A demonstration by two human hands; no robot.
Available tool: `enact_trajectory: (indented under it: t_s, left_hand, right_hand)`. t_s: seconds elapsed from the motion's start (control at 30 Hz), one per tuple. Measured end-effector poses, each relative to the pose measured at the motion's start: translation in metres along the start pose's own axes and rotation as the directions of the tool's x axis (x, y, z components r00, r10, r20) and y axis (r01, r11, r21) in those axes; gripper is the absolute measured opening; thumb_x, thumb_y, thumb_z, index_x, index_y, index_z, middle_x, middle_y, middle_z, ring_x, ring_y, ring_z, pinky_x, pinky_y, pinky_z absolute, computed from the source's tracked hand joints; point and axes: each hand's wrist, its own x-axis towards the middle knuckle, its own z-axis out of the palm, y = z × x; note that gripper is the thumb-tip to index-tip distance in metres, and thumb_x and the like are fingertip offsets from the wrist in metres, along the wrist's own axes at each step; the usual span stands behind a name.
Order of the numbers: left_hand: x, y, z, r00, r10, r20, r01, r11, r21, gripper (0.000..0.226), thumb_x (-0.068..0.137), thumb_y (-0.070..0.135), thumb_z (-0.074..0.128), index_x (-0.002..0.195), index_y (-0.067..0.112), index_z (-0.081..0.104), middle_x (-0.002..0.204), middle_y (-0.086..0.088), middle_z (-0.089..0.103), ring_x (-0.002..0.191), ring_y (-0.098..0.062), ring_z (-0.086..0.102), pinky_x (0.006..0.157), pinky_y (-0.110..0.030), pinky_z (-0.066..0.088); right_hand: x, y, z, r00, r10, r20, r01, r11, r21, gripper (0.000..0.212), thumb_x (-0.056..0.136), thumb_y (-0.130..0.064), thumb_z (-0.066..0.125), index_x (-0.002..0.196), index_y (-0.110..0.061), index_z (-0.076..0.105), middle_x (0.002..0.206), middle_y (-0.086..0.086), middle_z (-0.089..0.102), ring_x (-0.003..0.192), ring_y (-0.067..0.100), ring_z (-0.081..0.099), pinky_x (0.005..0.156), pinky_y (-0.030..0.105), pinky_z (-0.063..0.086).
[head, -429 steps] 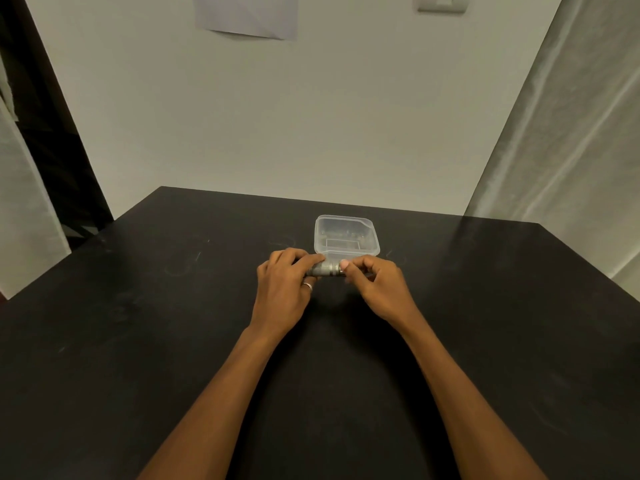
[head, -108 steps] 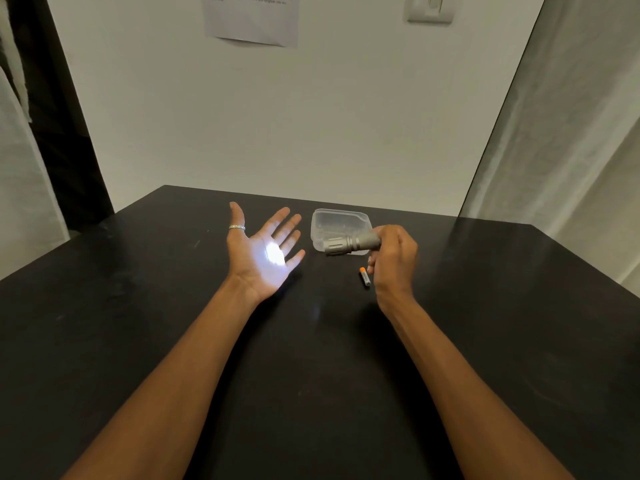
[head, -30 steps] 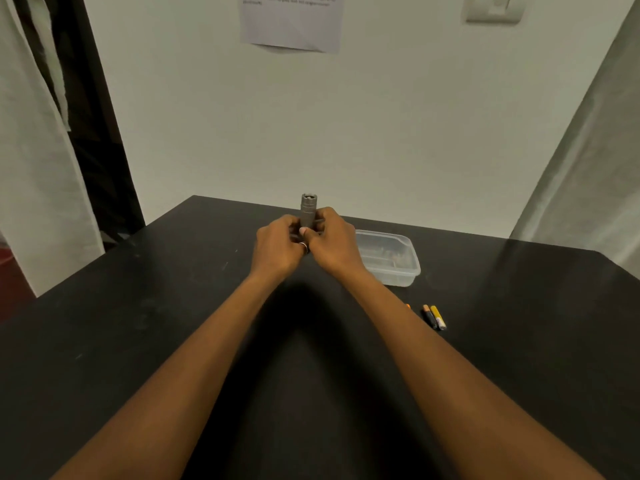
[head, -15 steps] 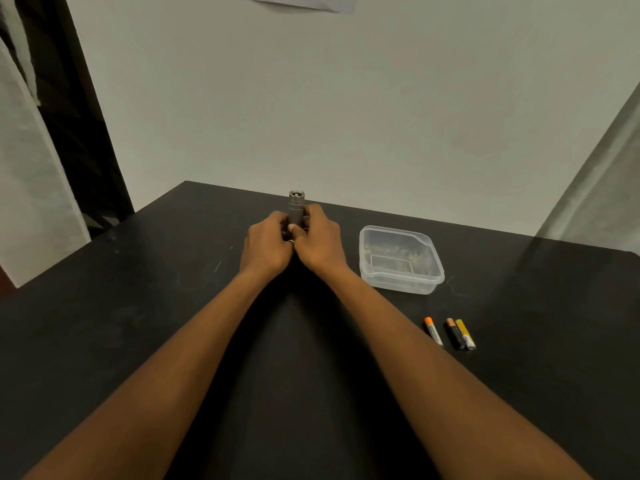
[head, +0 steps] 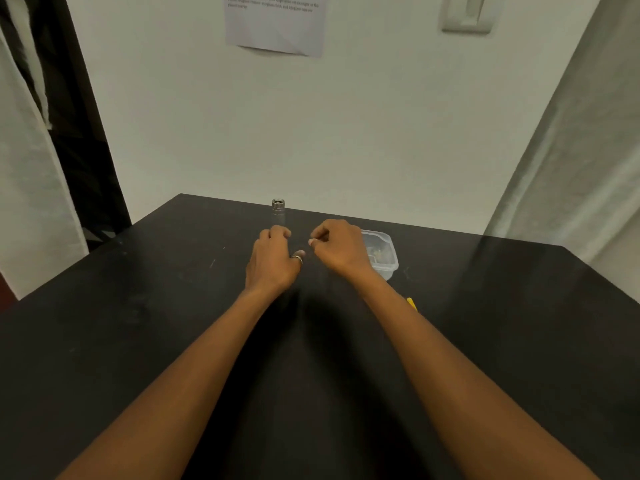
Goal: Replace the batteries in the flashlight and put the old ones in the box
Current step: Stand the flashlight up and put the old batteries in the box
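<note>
The grey flashlight (head: 278,211) stands upright on the black table (head: 138,323), near its far edge. My left hand (head: 273,263) is just in front of it with curled fingers that hide its lower part, so I cannot tell whether they grip it. My right hand (head: 341,249) hovers to the right of the flashlight, apart from it, fingers curled and thumb against forefinger, with nothing seen in them. The clear plastic box (head: 386,259) sits behind my right wrist. A yellow battery (head: 411,303) peeks out beside my right forearm, which hides any others.
A white wall with a paper sheet (head: 277,22) and a switch plate (head: 467,12) rises behind the table. A pale curtain (head: 571,150) hangs at the right, and white cloth (head: 31,202) beside a dark gap at the left.
My right hand has come off the flashlight and moved to the right. The flashlight stays upright. The view has tilted up, and my right forearm now covers most of the batteries.
</note>
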Motion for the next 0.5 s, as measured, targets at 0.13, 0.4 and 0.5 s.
enact_trajectory:
  t_s: [0.13, 0.4, 0.5]
  left_hand:
    - [-0.02, 0.025, 0.016, 0.986, 0.125, 0.109, -0.127, 0.992, 0.005, 0.054, 0.093, 0.028, 0.071, 0.139, 0.016, 0.047, 0.14, -0.01, 0.049, 0.124, -0.027, 0.054, 0.098, -0.047, 0.052]
    - [-0.036, 0.045, 0.05, 0.957, 0.088, 0.275, -0.114, 0.99, 0.083, 0.068, 0.097, 0.033, 0.063, 0.155, 0.029, 0.027, 0.148, -0.012, 0.038, 0.134, -0.033, 0.04, 0.104, -0.049, 0.044]
    - [-0.039, 0.044, 0.057, 0.967, 0.101, 0.233, -0.122, 0.989, 0.077, 0.061, 0.099, 0.033, 0.06, 0.153, 0.029, 0.032, 0.148, -0.012, 0.042, 0.133, -0.032, 0.044, 0.102, -0.047, 0.046]
  right_hand:
    - [-0.026, 0.019, -0.05, 0.987, 0.088, 0.133, -0.039, 0.942, -0.334, 0.017, 0.086, -0.013, 0.06, 0.082, -0.011, 0.077, 0.085, 0.003, 0.074, 0.08, 0.021, 0.068, 0.069, 0.027, 0.052]
    - [-0.077, 0.057, -0.08, 0.955, 0.231, 0.185, -0.093, 0.828, -0.554, 0.011, 0.09, -0.022, 0.072, 0.096, -0.014, 0.075, 0.096, 0.007, 0.072, 0.079, 0.022, 0.066, 0.069, 0.031, 0.052]
    - [-0.084, 0.06, -0.069, 0.951, 0.22, 0.217, -0.053, 0.808, -0.587, 0.016, 0.093, -0.023, 0.07, 0.105, -0.013, 0.071, 0.105, 0.009, 0.067, 0.084, 0.025, 0.062, 0.074, 0.035, 0.053]
